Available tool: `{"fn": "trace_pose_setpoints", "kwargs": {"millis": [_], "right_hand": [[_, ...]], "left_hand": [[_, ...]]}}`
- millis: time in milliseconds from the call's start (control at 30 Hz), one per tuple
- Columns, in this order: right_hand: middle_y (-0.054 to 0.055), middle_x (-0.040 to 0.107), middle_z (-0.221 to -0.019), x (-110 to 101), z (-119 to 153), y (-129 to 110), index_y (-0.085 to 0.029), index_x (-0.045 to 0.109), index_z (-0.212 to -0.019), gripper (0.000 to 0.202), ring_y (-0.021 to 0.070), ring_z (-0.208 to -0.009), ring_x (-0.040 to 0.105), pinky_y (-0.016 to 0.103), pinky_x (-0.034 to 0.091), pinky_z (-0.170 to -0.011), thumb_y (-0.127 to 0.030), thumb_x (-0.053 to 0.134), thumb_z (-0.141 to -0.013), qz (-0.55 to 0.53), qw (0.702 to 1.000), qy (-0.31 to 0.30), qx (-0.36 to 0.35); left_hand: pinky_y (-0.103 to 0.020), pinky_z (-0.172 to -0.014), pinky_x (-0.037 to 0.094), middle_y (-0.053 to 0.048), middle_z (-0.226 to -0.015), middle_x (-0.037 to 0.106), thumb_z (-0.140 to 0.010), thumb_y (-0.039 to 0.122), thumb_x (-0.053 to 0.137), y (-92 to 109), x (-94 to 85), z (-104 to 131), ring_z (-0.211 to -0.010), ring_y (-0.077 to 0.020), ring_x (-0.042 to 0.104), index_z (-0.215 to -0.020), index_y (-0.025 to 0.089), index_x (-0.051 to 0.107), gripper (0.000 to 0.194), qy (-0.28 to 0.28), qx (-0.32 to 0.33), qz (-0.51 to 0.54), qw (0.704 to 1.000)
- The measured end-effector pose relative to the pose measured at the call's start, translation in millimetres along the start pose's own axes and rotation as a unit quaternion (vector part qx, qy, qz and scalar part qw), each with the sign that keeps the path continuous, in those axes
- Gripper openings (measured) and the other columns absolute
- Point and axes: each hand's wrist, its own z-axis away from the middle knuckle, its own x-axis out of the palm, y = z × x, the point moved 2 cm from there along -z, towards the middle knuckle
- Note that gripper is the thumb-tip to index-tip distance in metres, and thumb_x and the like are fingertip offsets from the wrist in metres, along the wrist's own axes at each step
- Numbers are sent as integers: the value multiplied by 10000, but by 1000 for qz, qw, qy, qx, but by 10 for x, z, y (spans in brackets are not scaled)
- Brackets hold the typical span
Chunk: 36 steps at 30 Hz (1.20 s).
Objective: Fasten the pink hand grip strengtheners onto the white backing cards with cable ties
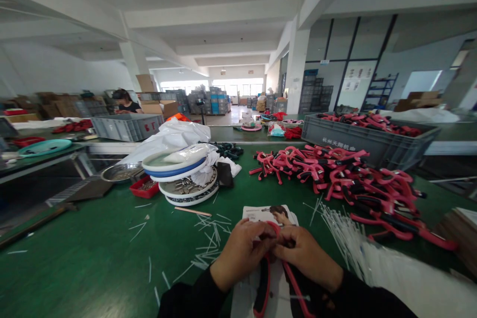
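A plier-like hand tool (264, 285) with red-and-black handles lies over a stack of printed cards (251, 213) close in front of me. My left hand (246, 246) is closed at the upper end of the tool, thumb and fingers pinched on it. Right beside it, my right hand (307, 253) is also closed in a pinch, its fingertips meeting those of the left. Whatever is between the right fingertips is hidden. Across the lower handles lies a thin white cable tie (294, 298).
Right of my hands lies a bundle of white cable ties (343, 233). Behind it are a heap of red-and-black tools (320, 169) and a grey crate (350, 141). Stacked white-rimmed trays (179, 198), a red box (144, 188) and scattered tie pieces (214, 233) are leftward. Another person (126, 104) is far left.
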Motion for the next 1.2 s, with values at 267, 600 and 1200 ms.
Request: {"fn": "trace_pose_setpoints", "kwargs": {"millis": [267,600,1200], "right_hand": [[-17,492,-521,51,18,61,-169,520,-540,311,121,-510,416,235,282,-479,-407,598,-725,48,998,30,-2],[-18,487,-527,69,72,-2,-187,503,-562,265,135,-503,444,248,274,-489,-358,544,-760,68,996,59,-9],[-37,437,-488,37,-24,41,-170,509,-526,289,112,-491,408,229,317,-476,-343,537,-757,-19,1000,21,0]], "left_hand": [[-396,-968,275,-6,-909,646,-791,118,470,214,-46,64,-864,-160,554,-800,218,589,156,67,104,-103,987],[-294,-769,439,-38,-886,610,-805,219,538,-62,-99,51,-842,-165,548,-938,187,581,143,79,-25,14,996],[-250,-721,425,-2,-791,669,-790,228,587,11,7,-99,-772,-148,594,-791,209,651,67,21,-9,23,999]]}}
